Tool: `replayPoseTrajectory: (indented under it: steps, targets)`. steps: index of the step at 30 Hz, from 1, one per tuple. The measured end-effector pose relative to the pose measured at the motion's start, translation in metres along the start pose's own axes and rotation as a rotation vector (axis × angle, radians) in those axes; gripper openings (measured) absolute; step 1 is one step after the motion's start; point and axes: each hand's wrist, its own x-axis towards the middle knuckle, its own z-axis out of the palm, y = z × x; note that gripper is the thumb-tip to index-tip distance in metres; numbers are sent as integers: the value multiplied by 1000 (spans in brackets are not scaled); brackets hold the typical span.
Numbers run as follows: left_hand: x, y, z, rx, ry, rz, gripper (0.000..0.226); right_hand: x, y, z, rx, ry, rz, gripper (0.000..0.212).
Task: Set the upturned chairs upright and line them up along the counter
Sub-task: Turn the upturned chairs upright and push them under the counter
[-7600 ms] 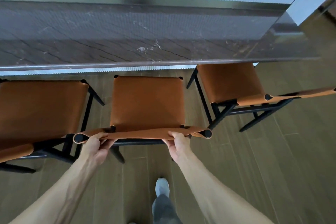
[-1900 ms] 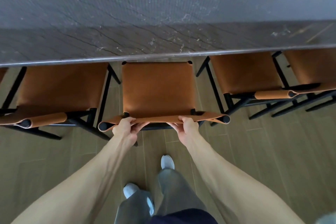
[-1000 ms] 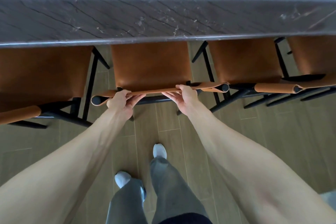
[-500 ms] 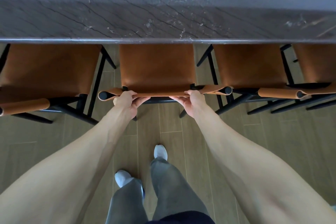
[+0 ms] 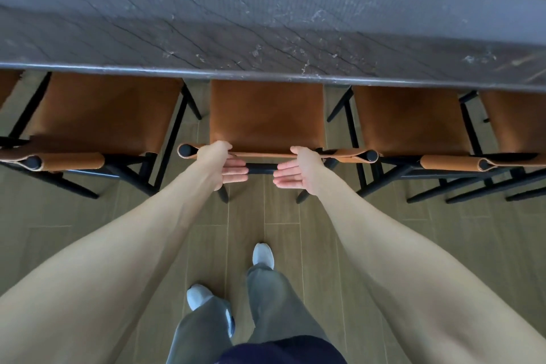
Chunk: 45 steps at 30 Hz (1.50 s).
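Observation:
An upright chair [image 5: 266,115] with a tan leather seat and black frame stands in front of me, its seat partly under the dark marble counter [image 5: 266,23]. My left hand [image 5: 226,165] and my right hand [image 5: 297,171] are at the chair's leather backrest strap [image 5: 263,154]. On both hands the fingers are straight and point toward each other, below the strap and in front of a black crossbar. The thumb sides lie at the strap's top edge. Neither hand grips anything.
Matching upright chairs stand along the counter on the left [image 5: 100,109] and right [image 5: 410,118], with another at the far right [image 5: 514,121]. Their black legs jut onto the wooden floor [image 5: 443,230]. My feet stand behind the middle chair.
Both hands have let go of the backrest strap and their fingers have straightened. Over the earlier frames the chair slid further under the counter.

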Motion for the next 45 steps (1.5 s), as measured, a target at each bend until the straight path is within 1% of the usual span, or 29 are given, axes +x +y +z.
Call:
replayPoseTrajectory:
  steps: [1,3,5,6,9,12,14,16,18,22,27,34,39,41,45]
  targets:
    - [-9,3,-4,56,-1,40,30,-10,-4,9,-74,-27,-39,52]
    - [-26,15,-17,107,33,183,29,-33,-15,33,-126,-42,-204,49]
    - [-44,28,-37,107,61,374,27,-57,-28,60,-122,-33,-443,42]
    - [-54,33,-52,104,49,480,25,-72,-32,74,-122,-41,-558,39]
    - [-88,46,-113,92,2,756,18,-123,-41,121,-121,-79,-816,33]
    - [-128,48,-198,-56,52,909,15,-180,-30,177,-94,-119,-997,28]
    - [-154,46,-246,-201,107,952,19,-211,-15,208,-55,-141,-1050,27]
    - [-182,36,-299,-336,140,999,22,-238,8,246,-37,-168,-1086,28]
    - [-205,19,-348,-407,182,1035,24,-263,32,285,-34,-190,-1106,29]
    - [-230,-9,-411,-472,241,1024,31,-301,69,339,-31,-225,-1144,26]
    - [-238,-20,-469,-476,260,1052,31,-324,93,394,-69,-283,-1205,24]
    - [-216,-5,-532,-409,292,1073,30,-308,89,465,-59,-282,-1197,24]
    - [-173,28,-588,-341,310,1067,26,-271,62,535,7,-266,-1161,25]
    - [-154,42,-612,-317,317,1020,25,-256,51,561,48,-241,-1090,25]
    - [-110,79,-662,-235,311,976,27,-224,37,611,127,-251,-992,27]
